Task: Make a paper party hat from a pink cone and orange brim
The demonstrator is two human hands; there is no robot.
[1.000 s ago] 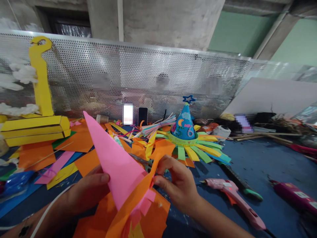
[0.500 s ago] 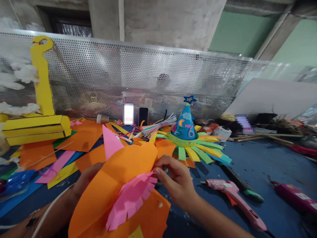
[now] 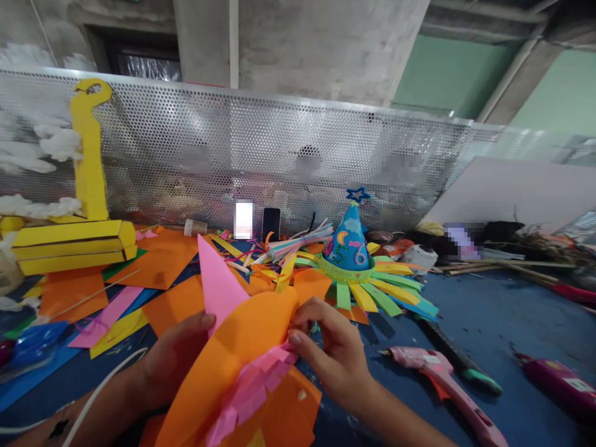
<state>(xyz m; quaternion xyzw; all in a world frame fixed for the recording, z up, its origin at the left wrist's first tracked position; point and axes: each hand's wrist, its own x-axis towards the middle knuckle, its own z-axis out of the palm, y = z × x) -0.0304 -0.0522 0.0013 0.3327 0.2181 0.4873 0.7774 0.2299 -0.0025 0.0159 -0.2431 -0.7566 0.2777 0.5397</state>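
Both hands are working apart on one piece: the left hand [image 3: 179, 347] is gripping the pink paper cone [image 3: 221, 288] with its thumb on the near side, while the right hand [image 3: 328, 347] is pinching the edge where the orange paper brim [image 3: 228, 354] is meeting the pink tabs [image 3: 251, 391]. All of this paper is sitting between the two hands, the cone's tip pointing up and away, the brim tilting toward the wearer and the tabs showing beneath it.

As for progress, the cone is already holding its shape, its base edge is already cut into tabs, and the brim appears to be ringing the base. What seems left is settling the join: the tabs are standing loose in folds rather than lying flat under the brim. Whether any glue is holding them, I cannot tell. The cone's visible side is showing plain pink paper.

In pose, the left forearm is coming up from the lower left, its fingers partly hiding behind the brim, with a white cable [image 3: 100, 391] crossing it. The right forearm is rising from the lower right, index finger curling over the thumb.

Right of the right hand, a pink glue gun [image 3: 431, 360] is lying on the dark blue table [image 3: 493, 316]; just beyond that hand, a decorated blue cone hat [image 3: 350, 239] is standing upright.
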